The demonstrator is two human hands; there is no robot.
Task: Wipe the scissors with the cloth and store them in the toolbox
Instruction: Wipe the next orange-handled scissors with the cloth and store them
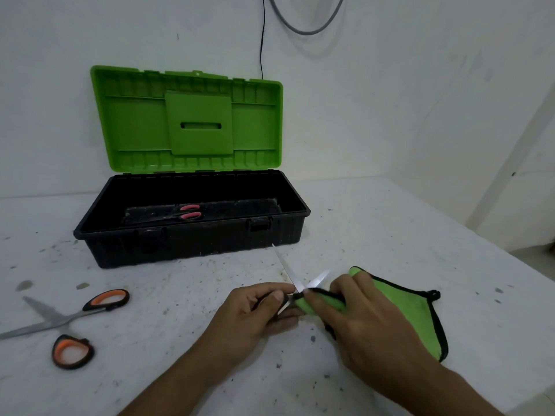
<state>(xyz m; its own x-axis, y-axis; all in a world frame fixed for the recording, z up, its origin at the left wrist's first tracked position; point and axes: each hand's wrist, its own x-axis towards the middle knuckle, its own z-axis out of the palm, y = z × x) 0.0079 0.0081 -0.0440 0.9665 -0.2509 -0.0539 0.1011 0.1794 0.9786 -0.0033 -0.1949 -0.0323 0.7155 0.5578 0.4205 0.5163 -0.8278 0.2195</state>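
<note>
Green, black-edged cloth (411, 313) — toolbox (192, 235) black, its lid (192, 121) green — orange-handled scissors (64, 321).

Open-bladed scissors (285, 268) touching green cloth (414, 310), black toolbox (192, 244) open

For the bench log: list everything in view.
toolbox: 1, black with open green lid, table's back
pink-handled scissors: 1, pink and black, inside the toolbox
orange-handled scissors: 1, orange and black, lying open, table's left
held scissors: 1, silver blades open, before the toolbox
cloth: 1, green with black edging, table's right
table: 1, white, speckled, under everything
black cable: 1, black, on the wall
grey cable: 1, grey, looped on the wall
left hand: 1, grips the held scissors
right hand: 1, holds the cloth against a blade
</note>
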